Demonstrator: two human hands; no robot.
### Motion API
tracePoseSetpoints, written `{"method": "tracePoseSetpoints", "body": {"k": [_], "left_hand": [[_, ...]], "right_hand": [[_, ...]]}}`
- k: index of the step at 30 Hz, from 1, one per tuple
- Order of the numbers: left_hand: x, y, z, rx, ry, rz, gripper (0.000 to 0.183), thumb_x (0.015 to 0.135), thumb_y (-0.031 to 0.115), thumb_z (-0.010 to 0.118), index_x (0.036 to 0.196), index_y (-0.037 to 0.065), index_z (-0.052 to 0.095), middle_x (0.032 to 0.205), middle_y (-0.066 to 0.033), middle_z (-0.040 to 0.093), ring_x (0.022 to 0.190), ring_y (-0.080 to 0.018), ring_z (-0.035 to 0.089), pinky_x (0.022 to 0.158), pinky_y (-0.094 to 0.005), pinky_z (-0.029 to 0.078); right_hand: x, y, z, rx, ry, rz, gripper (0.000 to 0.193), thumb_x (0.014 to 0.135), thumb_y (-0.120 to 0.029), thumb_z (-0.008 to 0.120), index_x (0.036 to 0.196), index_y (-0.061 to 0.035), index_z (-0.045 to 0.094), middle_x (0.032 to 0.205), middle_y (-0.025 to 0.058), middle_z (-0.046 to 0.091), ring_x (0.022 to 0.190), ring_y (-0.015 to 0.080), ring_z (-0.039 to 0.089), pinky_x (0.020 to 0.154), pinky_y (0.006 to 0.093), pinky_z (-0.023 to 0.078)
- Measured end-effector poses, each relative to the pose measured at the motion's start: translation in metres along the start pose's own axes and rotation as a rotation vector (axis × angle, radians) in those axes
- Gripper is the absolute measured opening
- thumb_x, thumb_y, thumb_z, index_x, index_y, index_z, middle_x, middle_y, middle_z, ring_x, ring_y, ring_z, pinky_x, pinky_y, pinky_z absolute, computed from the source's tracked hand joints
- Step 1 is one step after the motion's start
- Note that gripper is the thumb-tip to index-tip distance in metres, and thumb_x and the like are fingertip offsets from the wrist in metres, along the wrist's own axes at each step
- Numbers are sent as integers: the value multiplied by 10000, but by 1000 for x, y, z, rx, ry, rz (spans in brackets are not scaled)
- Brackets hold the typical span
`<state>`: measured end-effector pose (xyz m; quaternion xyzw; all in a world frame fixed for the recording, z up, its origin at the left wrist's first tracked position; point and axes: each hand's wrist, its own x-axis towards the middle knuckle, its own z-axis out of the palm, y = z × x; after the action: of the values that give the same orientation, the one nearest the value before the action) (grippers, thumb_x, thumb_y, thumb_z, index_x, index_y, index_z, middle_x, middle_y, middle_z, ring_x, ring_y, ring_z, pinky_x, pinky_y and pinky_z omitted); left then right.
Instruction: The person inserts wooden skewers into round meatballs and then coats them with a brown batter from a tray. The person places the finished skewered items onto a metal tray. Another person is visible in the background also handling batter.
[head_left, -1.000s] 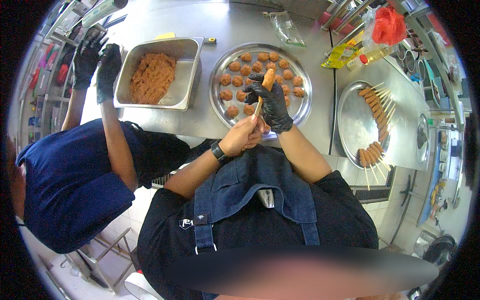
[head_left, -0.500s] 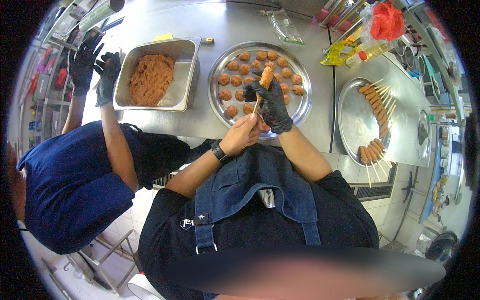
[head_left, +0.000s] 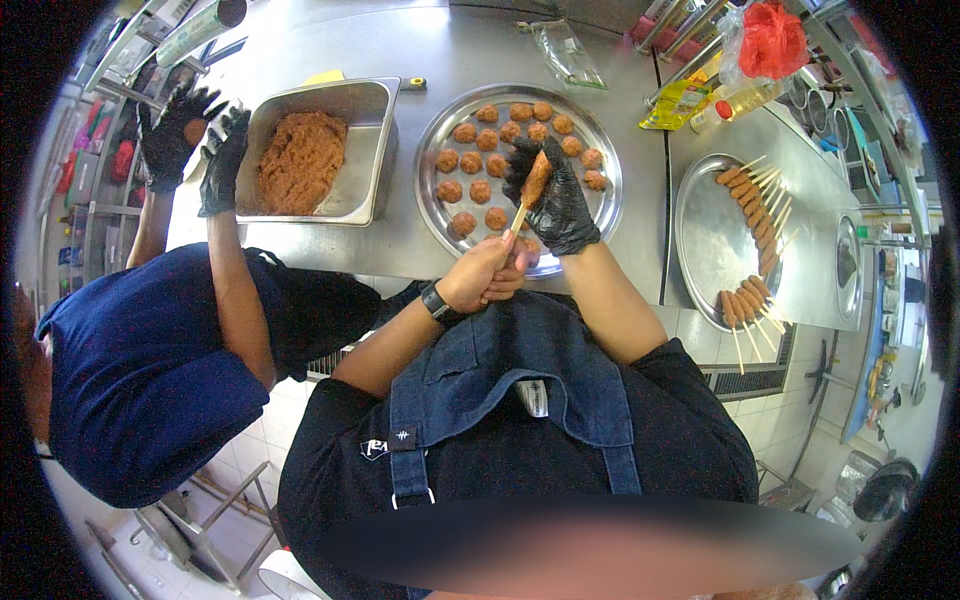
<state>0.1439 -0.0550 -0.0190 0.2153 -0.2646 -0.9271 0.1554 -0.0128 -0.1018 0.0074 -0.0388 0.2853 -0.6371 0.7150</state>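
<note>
My bare left hand (head_left: pixel 485 272) is closed around the lower end of a wooden stick, just in front of the round steel tray (head_left: pixel 428 215). Raw minced meat is moulded along the stick's upper part, making a tilted meat skewer (head_left: pixel 537 180). Cupped around that meat is my right hand (head_left: pixel 562 208) in a black glove; its fingers are partly blurred behind the skewer. Several raw meatballs (head_left: pixel 496 218) sit spaced out on the tray beneath and around my hands.
Left of the tray stands a deep steel pan (head_left: pixel 375 150) of minced meat (head_left: pixel 300 165). Beside it, a co-worker's black-gloved hands (head_left: pixel 222 165) handle a meatball (head_left: pixel 195 131). On the right, another round tray (head_left: pixel 705 225) carries finished skewers (head_left: pixel 750 205). An oil bottle (head_left: pixel 740 107) and plastic bag (head_left: pixel 567 55) lie behind.
My right hand has loosened and turned, so more of the meat shows, now longer and smoother. The co-worker's hands have spread apart, revealing a meatball.
</note>
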Motion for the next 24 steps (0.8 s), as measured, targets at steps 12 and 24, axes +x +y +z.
{"method": "tracePoseSetpoints", "body": {"k": [12, 24], "left_hand": [[-2, 4, -4, -38, -108, 6, 509, 987, 492, 284, 745, 89, 478, 503, 62, 261, 378, -38, 229, 318, -183, 192], [-10, 7, -8, -72, -231, 33, 519, 985, 499, 277, 681, 106, 425, 495, 63, 253, 375, -38, 221, 314, -189, 182]], "right_hand": [[19, -17, -14, -175, -150, -250, 253, 928, -274, 553, 1001, -36, 597, 715, 33, 584, 631, 151, 576, 634, 284, 494], [-2, -25, 13, -570, -228, -391, 479, 972, -402, 368, 1226, -35, 541, 1002, 95, 662, 919, 200, 618, 829, 329, 497]]}}
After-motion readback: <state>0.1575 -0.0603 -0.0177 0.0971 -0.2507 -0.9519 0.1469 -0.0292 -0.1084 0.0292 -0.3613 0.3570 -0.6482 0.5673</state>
